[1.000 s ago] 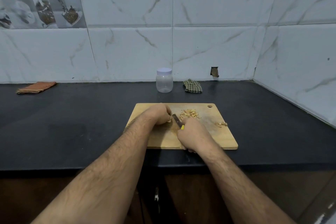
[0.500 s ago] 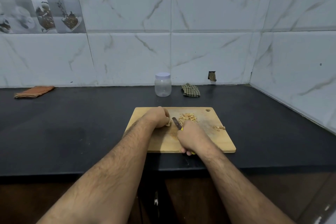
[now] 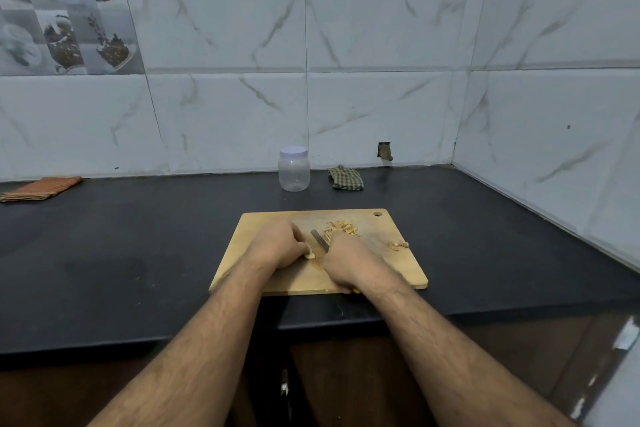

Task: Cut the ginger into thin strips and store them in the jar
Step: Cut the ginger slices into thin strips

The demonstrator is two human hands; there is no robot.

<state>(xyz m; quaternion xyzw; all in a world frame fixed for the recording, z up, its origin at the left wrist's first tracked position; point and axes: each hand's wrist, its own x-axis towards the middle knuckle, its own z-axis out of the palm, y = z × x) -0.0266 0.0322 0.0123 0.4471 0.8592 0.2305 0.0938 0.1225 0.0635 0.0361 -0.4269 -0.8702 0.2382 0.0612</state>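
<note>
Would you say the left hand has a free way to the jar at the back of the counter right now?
Probably not at once: the left hand is pinning the ginger piece on the cutting board. Nothing stands between it and the lidded jar, though.

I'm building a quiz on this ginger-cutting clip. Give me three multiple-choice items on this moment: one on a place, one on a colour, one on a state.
1. Where does the jar stand?
A. on the cutting board
B. on the counter by the back wall
C. in the left hand

2. What colour is the folded cloth at far left?
A. orange
B. blue
C. white

3. What state is the jar in?
A. lid off, full
B. tipped over
C. lid on, looks empty

Answers:
1 B: it stands beyond the cutting board, against the tiles.
2 A: its stripes are orange.
3 C: the white lid sits on top and the clear body shows nothing inside.
</note>
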